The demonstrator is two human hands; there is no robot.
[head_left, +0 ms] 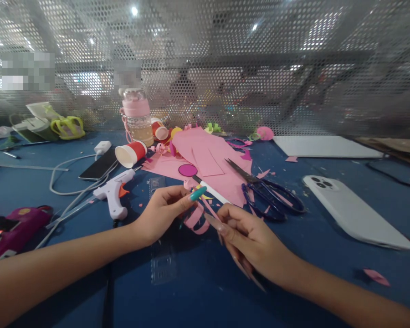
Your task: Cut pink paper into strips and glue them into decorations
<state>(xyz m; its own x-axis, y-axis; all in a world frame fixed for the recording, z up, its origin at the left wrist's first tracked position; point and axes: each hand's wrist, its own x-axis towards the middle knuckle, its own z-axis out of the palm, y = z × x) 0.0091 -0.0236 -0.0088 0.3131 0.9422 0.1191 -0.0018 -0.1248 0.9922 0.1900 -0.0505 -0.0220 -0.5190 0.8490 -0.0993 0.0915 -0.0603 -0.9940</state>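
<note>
Between my two hands is a curled pink paper strip piece (195, 218), with looped ends hanging down. My left hand (167, 209) pinches its left side, a long teal nail showing on the thumb. On the other side, my right hand (251, 239) pinches a thin end of the strip between thumb and fingers. Behind the hands lie pink paper sheets (205, 150), a magenta paper disc (187, 170) and a white marker (213, 191). Blue-handled scissors (269, 193) rest open to the right of the paper. A clear ruler (162, 262) lies partly under my left hand.
At left are a white glue gun (112, 193), a black phone (100, 165), a red paper cup (131, 154), a bottle (136, 118) and a magenta tool (18, 230). A white phone (355, 209) lies right. A perforated metal screen (205, 68) stands behind.
</note>
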